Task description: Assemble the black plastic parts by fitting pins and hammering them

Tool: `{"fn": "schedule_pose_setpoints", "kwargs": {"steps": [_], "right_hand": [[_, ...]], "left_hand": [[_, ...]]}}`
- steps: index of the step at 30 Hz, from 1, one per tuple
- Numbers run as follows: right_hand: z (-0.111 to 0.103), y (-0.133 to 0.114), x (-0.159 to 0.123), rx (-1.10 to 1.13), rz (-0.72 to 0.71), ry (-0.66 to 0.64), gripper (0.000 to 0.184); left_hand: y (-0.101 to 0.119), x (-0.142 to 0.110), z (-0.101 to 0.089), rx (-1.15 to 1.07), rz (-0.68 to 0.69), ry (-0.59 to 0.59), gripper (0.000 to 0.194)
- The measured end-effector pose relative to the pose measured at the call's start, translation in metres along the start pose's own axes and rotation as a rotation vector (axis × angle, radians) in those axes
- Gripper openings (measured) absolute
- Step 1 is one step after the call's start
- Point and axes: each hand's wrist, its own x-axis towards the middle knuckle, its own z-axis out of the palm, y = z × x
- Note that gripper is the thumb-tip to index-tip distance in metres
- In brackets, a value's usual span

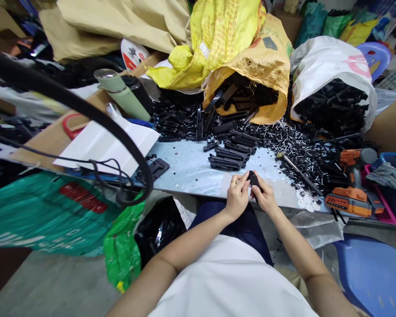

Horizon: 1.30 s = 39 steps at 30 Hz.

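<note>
Both my hands meet at the front edge of the workbench (191, 176), around one small black plastic part (253, 179). The fingers of my left hand (237, 196), with a ring on one of them, pinch the part from its left side. On the other side my right hand (265, 196) grips it between thumb and fingers. The part's exact kind is too small to make out, and the fingers cover some of it. Just beyond my hands lie several long black plastic parts (227, 163) in a rough stack.
An orange cordless drill (353, 193) stands at right, near a hammer-like tool (298, 174) and heaped screws (287, 141). Behind are an orange sack (264, 57) and a white sack (330, 57) of black parts. A black cable (86, 114) arcs across the left, over white paper (119, 141).
</note>
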Motion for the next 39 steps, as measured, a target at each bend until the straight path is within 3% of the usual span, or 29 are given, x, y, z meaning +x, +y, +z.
{"fn": "schedule_pose_setpoints", "kwargs": {"steps": [2, 4, 13, 15, 17, 20, 22, 25, 29, 32, 35, 39], "right_hand": [[0.011, -0.007, -0.003, -0.029, -0.031, 0.089, 0.053], [0.017, -0.013, -0.004, -0.073, -0.043, 0.134, 0.054], [0.023, -0.002, -0.007, -0.073, 0.055, 0.081, 0.056], [0.025, 0.001, -0.006, -0.113, 0.057, 0.047, 0.056], [0.021, 0.005, 0.000, -0.197, 0.048, -0.044, 0.054], [-0.009, 0.020, 0.025, -0.407, 0.054, -0.126, 0.045], [-0.046, 0.038, 0.052, -0.544, 0.107, -0.028, 0.038], [-0.114, 0.070, 0.096, -0.646, 0.262, 0.285, 0.032], [-0.183, 0.102, 0.140, -0.667, 0.446, 0.517, 0.032], [-0.204, 0.114, 0.153, -0.643, 0.566, 0.656, 0.031], [-0.204, 0.118, 0.158, -0.612, 0.623, 0.737, 0.031], [-0.201, 0.098, 0.159, -0.623, 0.591, 0.797, 0.034]], "left_hand": [[0.005, -0.001, 0.004, -0.017, 0.008, 0.079, 0.036], [0.008, 0.001, 0.003, -0.034, 0.035, 0.065, 0.036], [-0.013, 0.028, -0.020, -0.029, 0.153, -0.223, 0.036], [-0.018, 0.025, -0.017, -0.029, 0.118, -0.216, 0.035], [-0.024, 0.014, -0.012, -0.026, -0.009, -0.169, 0.034], [-0.034, -0.006, -0.009, 0.008, -0.251, -0.118, 0.035], [-0.041, -0.015, -0.012, 0.120, -0.260, -0.148, 0.036], [-0.045, -0.013, -0.020, 0.340, 0.005, -0.367, 0.041], [-0.043, 0.005, -0.022, 0.469, 0.314, -0.743, 0.037], [-0.043, 0.013, -0.019, 0.547, 0.348, -0.756, 0.032], [-0.048, 0.012, -0.018, 0.589, 0.333, -0.719, 0.030], [-0.054, 0.006, -0.023, 0.549, 0.276, -0.780, 0.034]]}}
